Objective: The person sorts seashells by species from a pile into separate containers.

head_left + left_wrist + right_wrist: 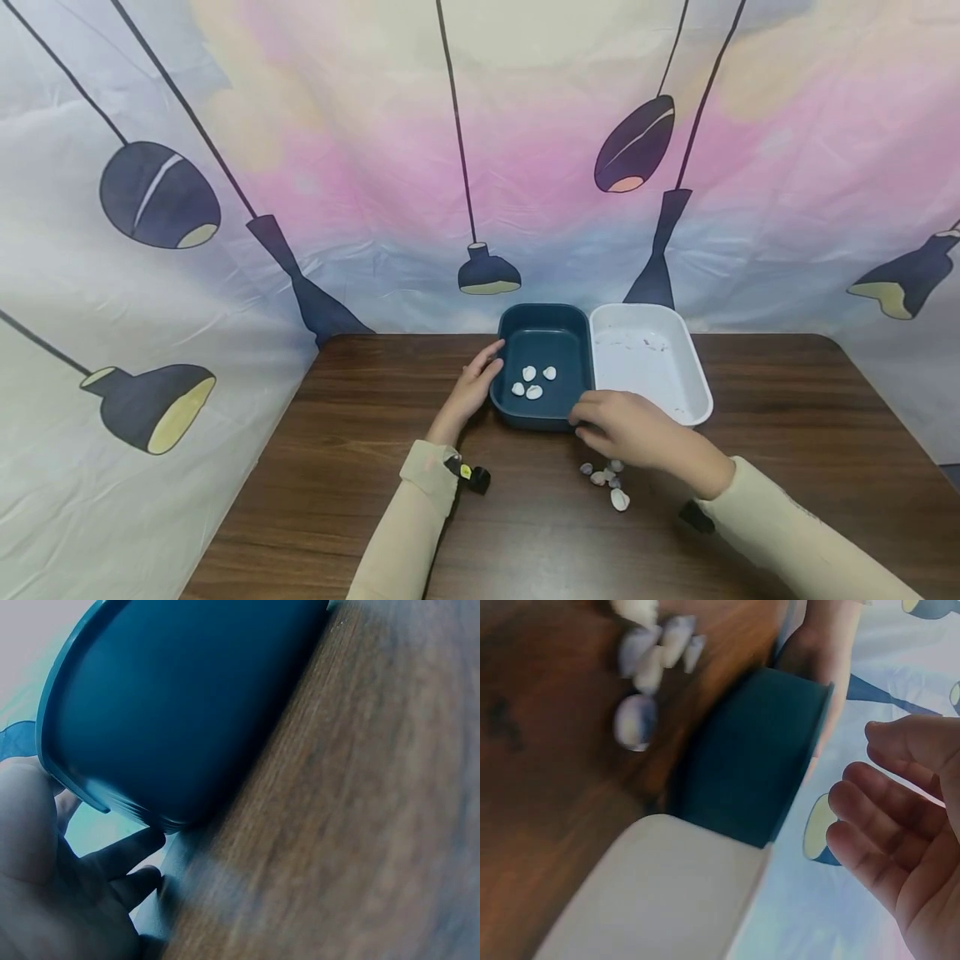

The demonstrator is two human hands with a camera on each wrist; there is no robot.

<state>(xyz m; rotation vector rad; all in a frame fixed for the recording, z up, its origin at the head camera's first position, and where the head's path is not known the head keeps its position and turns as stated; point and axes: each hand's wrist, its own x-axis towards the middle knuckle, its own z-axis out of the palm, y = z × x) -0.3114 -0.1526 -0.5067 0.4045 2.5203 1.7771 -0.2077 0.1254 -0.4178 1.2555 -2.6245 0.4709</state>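
A dark blue tray (546, 333) stands on the wooden table (375, 467) with several small pale shells (532, 382) inside. My left hand (474, 385) rests against the tray's left wall (187, 712), fingers (124, 855) straight along it. My right hand (626, 429) hovers by the tray's near right corner, above a small pile of shells (609, 482) on the table. In the right wrist view its fingers (885, 832) are loosely curved and hold nothing, with the blue tray (757, 765) and shells (649, 667) beyond.
A white tray (660, 367) sits right against the blue one, with only specks inside; its wall (660, 892) shows in the right wrist view. A printed fabric backdrop (300, 167) closes off the back and left. Bare table lies left and right.
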